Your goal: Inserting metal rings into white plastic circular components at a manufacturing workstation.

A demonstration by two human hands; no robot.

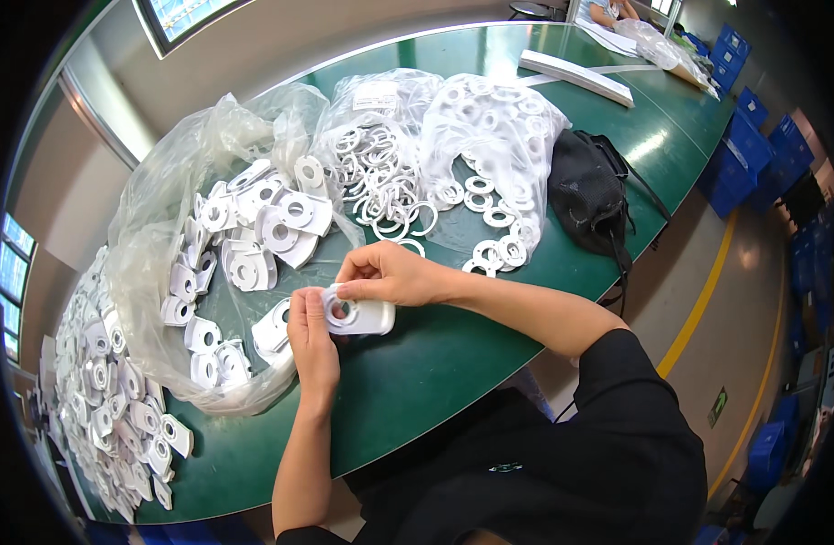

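Observation:
Between my two hands is a white plastic part (374,318), a rounded plate with a round hole. My left hand (312,338) grips its left end with thumb and fingers. From above, my right hand (392,272) pinches the rim by the hole; whether a separate ring sits under those fingers I cannot tell. Just left of my hands, an open clear plastic bag (144,227) holds several similar white plates (294,211). Beyond my right hand lie white C-shaped rings (381,173) in a clear bag, and flat white rings (499,216) spill from another bag (535,118).
A big heap of white plates (117,400) covers the left end of the green table (417,391). To the right rests a black mesh bag (590,186). Farther off are a long white bar (576,77) and another person (608,11). Blue crates (744,154) stand beyond the table.

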